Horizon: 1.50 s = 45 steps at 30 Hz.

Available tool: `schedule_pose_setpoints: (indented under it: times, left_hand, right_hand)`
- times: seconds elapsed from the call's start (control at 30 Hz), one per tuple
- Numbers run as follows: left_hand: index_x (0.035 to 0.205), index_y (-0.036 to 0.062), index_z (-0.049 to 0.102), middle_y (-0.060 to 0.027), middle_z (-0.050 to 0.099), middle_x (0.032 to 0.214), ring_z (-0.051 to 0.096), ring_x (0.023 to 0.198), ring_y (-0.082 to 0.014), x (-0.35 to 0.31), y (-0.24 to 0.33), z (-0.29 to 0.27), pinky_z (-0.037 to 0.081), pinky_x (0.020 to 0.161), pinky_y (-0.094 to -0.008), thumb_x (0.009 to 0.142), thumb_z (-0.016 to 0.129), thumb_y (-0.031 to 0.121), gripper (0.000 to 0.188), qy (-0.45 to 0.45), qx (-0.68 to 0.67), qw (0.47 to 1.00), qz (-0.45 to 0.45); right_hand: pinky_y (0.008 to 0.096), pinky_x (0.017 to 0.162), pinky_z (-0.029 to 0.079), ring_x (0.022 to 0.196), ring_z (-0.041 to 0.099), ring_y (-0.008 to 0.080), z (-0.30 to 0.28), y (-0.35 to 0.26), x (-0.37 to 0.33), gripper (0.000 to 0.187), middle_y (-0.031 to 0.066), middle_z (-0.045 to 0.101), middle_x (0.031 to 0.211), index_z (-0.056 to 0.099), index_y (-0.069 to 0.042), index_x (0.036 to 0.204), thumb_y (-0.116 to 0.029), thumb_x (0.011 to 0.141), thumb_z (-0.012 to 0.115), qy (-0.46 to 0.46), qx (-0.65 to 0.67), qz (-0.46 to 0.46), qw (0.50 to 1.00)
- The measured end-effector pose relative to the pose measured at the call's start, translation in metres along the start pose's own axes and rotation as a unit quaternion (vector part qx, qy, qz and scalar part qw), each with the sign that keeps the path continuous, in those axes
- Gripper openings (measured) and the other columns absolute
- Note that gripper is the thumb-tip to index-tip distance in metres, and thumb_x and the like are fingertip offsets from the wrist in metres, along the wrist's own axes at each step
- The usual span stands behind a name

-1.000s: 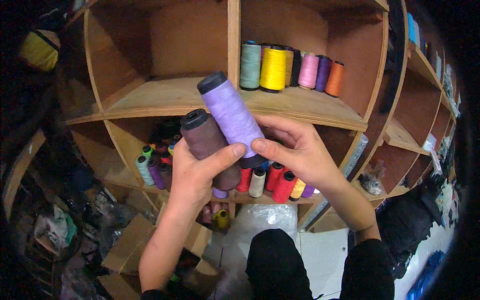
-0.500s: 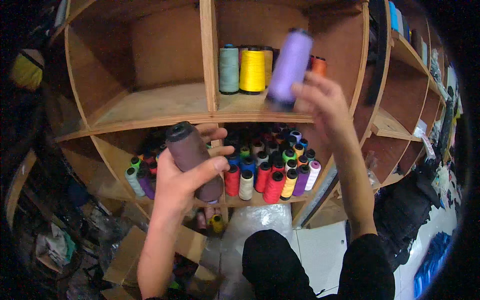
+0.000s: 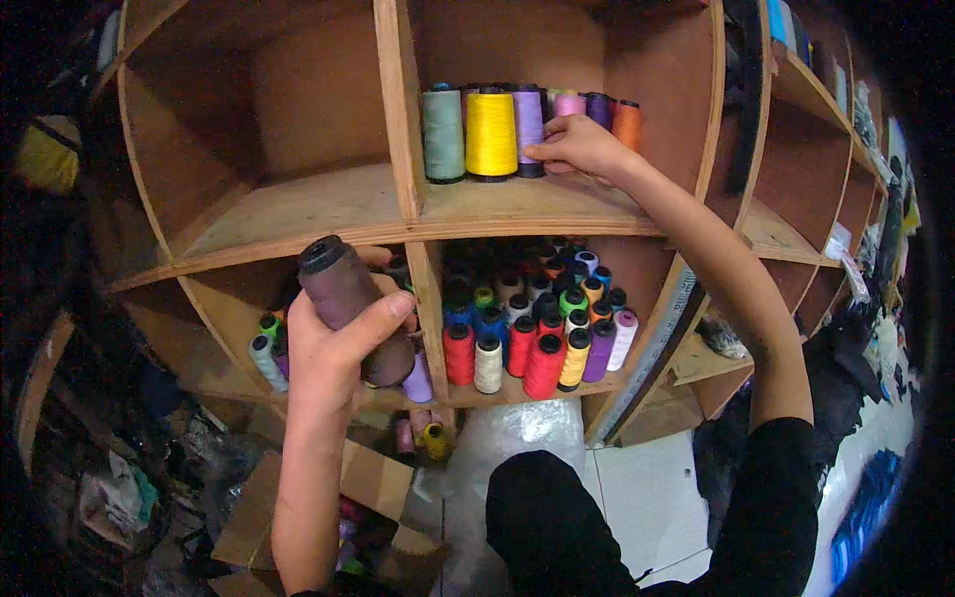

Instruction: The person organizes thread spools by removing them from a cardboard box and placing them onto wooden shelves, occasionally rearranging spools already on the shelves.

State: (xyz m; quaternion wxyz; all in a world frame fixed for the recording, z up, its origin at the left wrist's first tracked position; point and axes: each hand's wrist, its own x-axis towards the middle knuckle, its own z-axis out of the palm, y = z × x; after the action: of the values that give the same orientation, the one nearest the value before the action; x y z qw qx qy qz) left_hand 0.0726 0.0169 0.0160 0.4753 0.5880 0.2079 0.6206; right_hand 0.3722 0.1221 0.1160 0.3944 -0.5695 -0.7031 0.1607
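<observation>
My left hand (image 3: 328, 353) is wrapped round a dark brown cone of thread (image 3: 341, 291), held tilted in front of the lower shelf. In the upper right compartment, my right hand (image 3: 589, 149) pinches a lavender cone of thread (image 3: 528, 124) that stands on the shelf board. Directly left of it is a bright yellow cone of thread (image 3: 491, 139), then a grey-green one (image 3: 444, 139). Behind my right hand, pink, dark purple and orange cones (image 3: 627, 124) are partly hidden.
The lower right compartment holds many small thread cones (image 3: 543, 368) in red, cream, yellow, purple and white. A wooden divider (image 3: 396, 109) parts the upper compartments. Below lie an open cardboard box (image 3: 373, 483) and clear plastic wrap (image 3: 527, 428). Dark cloth is heaped at the right.
My right hand has moved the lavender cone leftward, from in front of the compartment to upright beside the yellow cone. My left hand, still round the brown cone, has shifted slightly left.
</observation>
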Motion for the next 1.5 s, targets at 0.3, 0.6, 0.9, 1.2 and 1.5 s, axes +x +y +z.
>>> schedule_pose_setpoints:
  times: [0.3,0.6,0.9,1.2,1.5]
  left_hand:
    - [0.115,-0.0029,0.048,-0.0153,0.057,0.106,0.058,0.099,-0.023,0.002,-0.014,0.011,0.05,0.077,-0.0324,0.072,0.072,0.014,0.052,-0.024,-0.076,0.996,-0.045]
    - [0.132,-0.003,0.033,-0.0159,0.041,0.132,0.04,0.121,-0.0228,-0.016,-0.022,0.028,0.028,0.104,-0.0374,0.073,0.073,0.023,0.075,-0.114,-0.074,0.991,0.005]
    - [0.136,-0.0014,0.025,-0.0163,0.045,0.123,0.049,0.111,-0.022,-0.004,-0.019,0.045,0.041,0.094,-0.0384,0.085,0.058,0.014,0.062,-0.057,-0.26,0.963,-0.048]
    - [0.141,0.0004,0.012,-0.02,0.026,0.14,0.037,0.124,-0.0258,-0.012,-0.027,0.046,0.036,0.098,-0.0342,0.075,0.065,-0.001,0.084,-0.124,0.04,0.979,0.157]
    - [0.142,0.0021,0.009,-0.0223,0.016,0.146,0.033,0.128,-0.0345,-0.003,-0.028,0.032,0.041,0.091,-0.0343,0.078,0.06,-0.003,0.083,-0.103,0.056,0.984,0.134]
  right_hand:
    - [0.0289,0.073,0.051,0.078,0.064,0.0175,0.0,-0.001,-0.044,0.035,0.0126,0.065,0.086,0.06,0.002,0.098,-0.024,0.075,0.067,0.222,-0.02,-0.232,0.947]
    - [0.0292,0.067,0.051,0.075,0.065,0.0182,0.08,-0.062,-0.164,0.041,0.0126,0.065,0.082,0.057,0.002,0.098,-0.025,0.072,0.073,-0.109,0.021,-0.21,0.971]
    - [0.0256,0.064,0.048,0.082,0.061,0.0153,0.09,-0.056,-0.131,0.038,0.0099,0.057,0.088,0.034,-0.005,0.105,-0.006,0.08,0.063,-0.136,0.287,-0.158,0.935]
    - [0.0256,0.071,0.048,0.081,0.06,0.0126,0.074,-0.073,-0.147,0.041,0.0072,0.062,0.087,0.051,0.003,0.109,-0.018,0.079,0.068,-0.07,0.388,-0.056,0.917]
    - [0.0249,0.071,0.051,0.078,0.06,0.0133,-0.047,-0.001,-0.043,0.045,0.0101,0.062,0.092,0.056,0.006,0.104,-0.027,0.076,0.067,0.174,0.031,-0.057,0.983]
